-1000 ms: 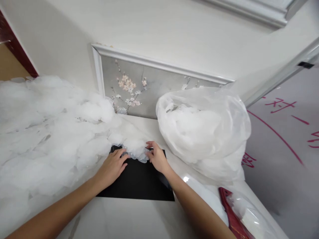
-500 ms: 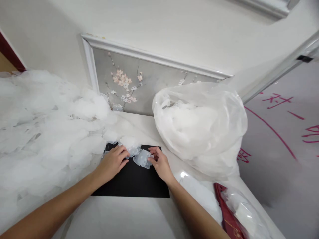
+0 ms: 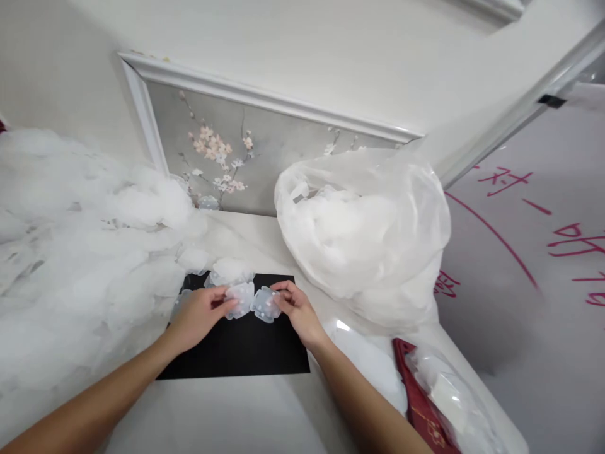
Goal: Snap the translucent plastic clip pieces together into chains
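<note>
Over the black mat point(image 3: 236, 353), my left hand point(image 3: 201, 315) pinches a translucent white flower-shaped piece point(image 3: 241, 299) between thumb and fingers. My right hand point(image 3: 297, 310) grips a second translucent piece point(image 3: 265, 304) with small white dots, by its right side. The two pieces are side by side, their near edges almost touching. Just behind them, more white pieces point(image 3: 230, 271) lie at the mat's back edge. Another translucent piece point(image 3: 179, 304) rests at the mat's left edge, partly behind my left hand.
A large heap of white pieces point(image 3: 85, 252) fills the left side. At the back right stands an open plastic bag point(image 3: 416, 239) of white material. A red item point(image 3: 420, 403) and a clear bag point(image 3: 454, 397) lie front right. A whiteboard point(image 3: 496, 315) borders the right.
My left hand has closed on a flower-shaped piece and brought it beside the one in my right hand. The view has shifted, so the surroundings appear further left.
</note>
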{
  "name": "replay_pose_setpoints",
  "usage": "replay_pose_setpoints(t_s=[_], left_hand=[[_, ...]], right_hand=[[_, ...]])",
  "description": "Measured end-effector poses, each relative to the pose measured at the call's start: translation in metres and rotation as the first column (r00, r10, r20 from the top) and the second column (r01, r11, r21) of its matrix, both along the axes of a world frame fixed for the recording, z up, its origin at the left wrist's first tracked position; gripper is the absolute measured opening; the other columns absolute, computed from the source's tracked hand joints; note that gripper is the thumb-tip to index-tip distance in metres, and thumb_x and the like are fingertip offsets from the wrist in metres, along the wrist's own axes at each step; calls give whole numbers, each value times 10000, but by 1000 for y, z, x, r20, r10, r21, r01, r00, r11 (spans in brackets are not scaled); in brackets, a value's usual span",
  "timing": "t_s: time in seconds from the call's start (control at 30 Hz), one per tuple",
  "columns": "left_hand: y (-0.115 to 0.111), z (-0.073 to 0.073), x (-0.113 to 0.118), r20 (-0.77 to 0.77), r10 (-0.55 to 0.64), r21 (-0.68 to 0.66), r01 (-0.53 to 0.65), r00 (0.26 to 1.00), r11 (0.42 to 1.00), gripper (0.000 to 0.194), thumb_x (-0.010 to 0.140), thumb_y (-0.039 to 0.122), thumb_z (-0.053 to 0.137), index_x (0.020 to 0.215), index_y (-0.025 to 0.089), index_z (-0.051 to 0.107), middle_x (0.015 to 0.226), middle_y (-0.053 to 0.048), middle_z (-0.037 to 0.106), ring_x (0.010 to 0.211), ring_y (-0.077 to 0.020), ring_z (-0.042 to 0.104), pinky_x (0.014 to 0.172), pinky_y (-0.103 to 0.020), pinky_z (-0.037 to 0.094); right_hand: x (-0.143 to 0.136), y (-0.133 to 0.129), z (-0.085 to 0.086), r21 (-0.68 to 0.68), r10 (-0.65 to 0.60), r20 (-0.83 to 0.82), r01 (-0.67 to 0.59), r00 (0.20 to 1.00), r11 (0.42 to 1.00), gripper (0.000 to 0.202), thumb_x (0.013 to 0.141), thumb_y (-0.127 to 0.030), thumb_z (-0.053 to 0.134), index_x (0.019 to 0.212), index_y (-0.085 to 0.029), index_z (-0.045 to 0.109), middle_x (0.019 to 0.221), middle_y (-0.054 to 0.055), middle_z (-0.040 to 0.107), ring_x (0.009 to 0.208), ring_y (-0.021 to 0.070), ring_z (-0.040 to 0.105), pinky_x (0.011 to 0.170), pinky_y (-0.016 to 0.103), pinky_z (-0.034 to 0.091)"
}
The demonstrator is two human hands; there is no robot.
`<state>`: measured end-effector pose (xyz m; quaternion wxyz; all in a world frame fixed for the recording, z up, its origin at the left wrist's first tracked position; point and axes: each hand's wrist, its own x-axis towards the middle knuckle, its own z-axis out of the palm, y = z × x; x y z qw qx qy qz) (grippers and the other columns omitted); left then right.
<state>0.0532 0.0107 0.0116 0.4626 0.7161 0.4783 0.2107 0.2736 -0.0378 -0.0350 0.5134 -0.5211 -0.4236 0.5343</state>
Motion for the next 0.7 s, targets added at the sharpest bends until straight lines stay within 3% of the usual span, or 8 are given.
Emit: replay_pose_setpoints(t_s=[0.13,0.27,0.43,0.6,0.7], left_hand=[[-4,4,-19,214,152,-383,-60,965,922,389,819,525,631,1008,186,656,960,-72,747,821,-224,709,670,-312,573],[-8,-1,-28,241,254,-586,-68,937,807,453,804,440,682,1178,195,608,1050,-98,759,908,-232,735,737,-309,591],[-9,-8,-34,257,259,-626,-44,931,779,526,804,373,671,1281,186,551,1051,-101,760,950,-251,727,829,-358,575],[-12,-12,-39,245,131,-549,26,961,835,564,803,327,602,1345,203,511,1073,-88,736,976,-261,698,844,-368,542],[-12,-12,-43,186,-1,-470,89,983,878,657,825,275,510,1463,235,359,1012,-53,723,886,-219,680,810,-347,516]], right_hand=[[-3,-2,-3,4,108,-37,-108,993,994,214,806,-347,618,986,-245,563,818,-9,688,671,175,654,673,331,513],[-9,-4,-4,23,137,-39,-136,990,990,226,823,-324,595,1033,-253,554,983,17,704,759,175,683,703,331,533],[-11,-6,-1,38,188,-71,-186,980,982,237,824,-324,610,1047,-252,573,989,9,699,764,158,666,720,321,533],[-11,-6,-2,35,196,-71,-194,978,980,194,847,-283,555,1030,-239,605,960,10,704,808,161,650,758,318,513],[-10,-8,-2,54,215,-45,-212,976,976,247,844,-195,472,1062,-239,580,938,5,718,818,163,650,805,335,504]])
